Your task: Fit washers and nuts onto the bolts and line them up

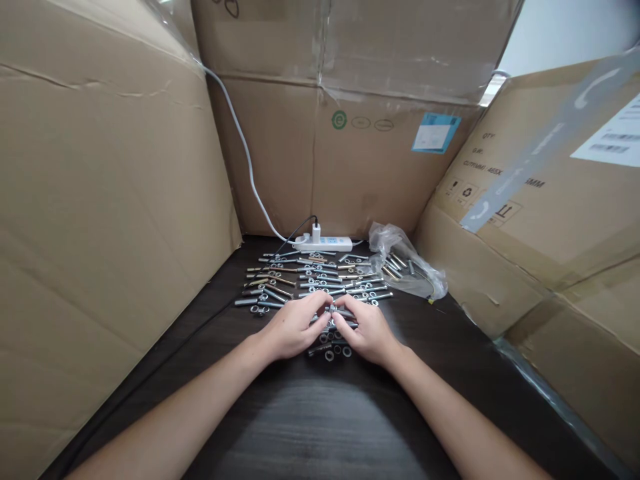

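In front of the power strip (325,245) on the worktop (320,413), the left hand (296,327) and right hand (369,330) share a fingertip grip on a small metal fastener (332,309), apparently at a handling or fitting step, the next move likely calling for steady alignment.

Behind the dark wood-grained table (325,420) rises a cardboard wall (270,153); a cardboard panel (100,200) flanks its left, a printed, taped box (530,240) its right. Beyond its far right corner, a pale surface (555,33) shows.
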`<state>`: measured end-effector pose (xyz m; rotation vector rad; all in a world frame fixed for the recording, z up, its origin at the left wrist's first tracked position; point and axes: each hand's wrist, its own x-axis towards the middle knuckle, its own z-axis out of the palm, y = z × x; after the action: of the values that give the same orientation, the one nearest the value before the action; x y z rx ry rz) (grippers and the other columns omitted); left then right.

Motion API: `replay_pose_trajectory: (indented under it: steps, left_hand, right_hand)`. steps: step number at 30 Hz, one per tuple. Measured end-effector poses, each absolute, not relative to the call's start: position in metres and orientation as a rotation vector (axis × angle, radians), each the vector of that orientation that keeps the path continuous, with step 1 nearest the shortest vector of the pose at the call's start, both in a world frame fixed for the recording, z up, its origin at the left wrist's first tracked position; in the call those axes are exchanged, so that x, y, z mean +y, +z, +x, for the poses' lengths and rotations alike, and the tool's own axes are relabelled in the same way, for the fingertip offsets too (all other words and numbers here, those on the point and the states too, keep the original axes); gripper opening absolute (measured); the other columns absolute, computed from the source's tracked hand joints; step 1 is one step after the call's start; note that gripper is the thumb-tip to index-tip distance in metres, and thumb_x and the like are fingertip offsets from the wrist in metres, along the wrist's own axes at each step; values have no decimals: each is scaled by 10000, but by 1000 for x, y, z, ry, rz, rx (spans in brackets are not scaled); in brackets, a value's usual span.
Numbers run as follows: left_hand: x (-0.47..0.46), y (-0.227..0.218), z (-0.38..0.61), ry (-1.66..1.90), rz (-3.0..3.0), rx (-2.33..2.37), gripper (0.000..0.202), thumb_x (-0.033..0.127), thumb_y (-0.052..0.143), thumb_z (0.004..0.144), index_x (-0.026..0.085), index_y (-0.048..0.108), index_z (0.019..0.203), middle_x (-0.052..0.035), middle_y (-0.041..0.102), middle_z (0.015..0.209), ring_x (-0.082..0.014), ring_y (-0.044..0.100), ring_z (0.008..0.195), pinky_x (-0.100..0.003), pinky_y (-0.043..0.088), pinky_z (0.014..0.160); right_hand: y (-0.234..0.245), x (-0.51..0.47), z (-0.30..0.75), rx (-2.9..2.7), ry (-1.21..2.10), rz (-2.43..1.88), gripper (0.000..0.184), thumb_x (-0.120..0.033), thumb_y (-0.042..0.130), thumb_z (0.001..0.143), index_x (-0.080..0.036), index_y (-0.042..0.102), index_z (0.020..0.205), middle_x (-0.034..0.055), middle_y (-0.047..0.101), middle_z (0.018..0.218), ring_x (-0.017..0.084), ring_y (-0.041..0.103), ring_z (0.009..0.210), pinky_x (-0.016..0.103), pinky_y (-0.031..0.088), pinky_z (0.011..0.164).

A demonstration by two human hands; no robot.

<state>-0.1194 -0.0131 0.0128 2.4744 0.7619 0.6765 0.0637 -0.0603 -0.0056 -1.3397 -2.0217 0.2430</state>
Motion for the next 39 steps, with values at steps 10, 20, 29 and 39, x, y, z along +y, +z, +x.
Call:
replay_pose_trajectory:
  steps: [10,20,29,39]
  left_hand:
    - [-9,8,-120,652,2481,756,287,309,330,946,180,505,758,15,542,713,-119,476,642,-228,345,595]
    - [-14,14,-120,712,2405,787,141,265,408,897,195,524,936,13,561,811,-123,485,699,-228,364,627]
    - [-15,13,-119,634,2438,738,156,288,407,908,199,530,942,19,563,796,-118,485,673,-230,360,613]
    - [-12,10,-119,831,2402,795,179,263,370,930,188,532,937,4,564,835,-119,500,725,-231,374,665]
  right_hand:
    - [-1,-64,57,-2090,233,-1382,156,-282,491,860,-212,596,950,8,677,777,144,608,633,224,417,611]
    - [-4,-63,60,-2055,232,-1390,162,-276,501,837,-200,599,941,20,679,776,146,611,637,220,417,616]
    - [-4,-62,63,-2013,223,-1373,147,-284,510,824,-200,599,907,19,676,774,143,607,631,216,422,607]
    - [-6,-62,62,-1976,160,-1376,113,-263,542,772,-200,604,842,-9,639,669,122,568,550,205,412,570]
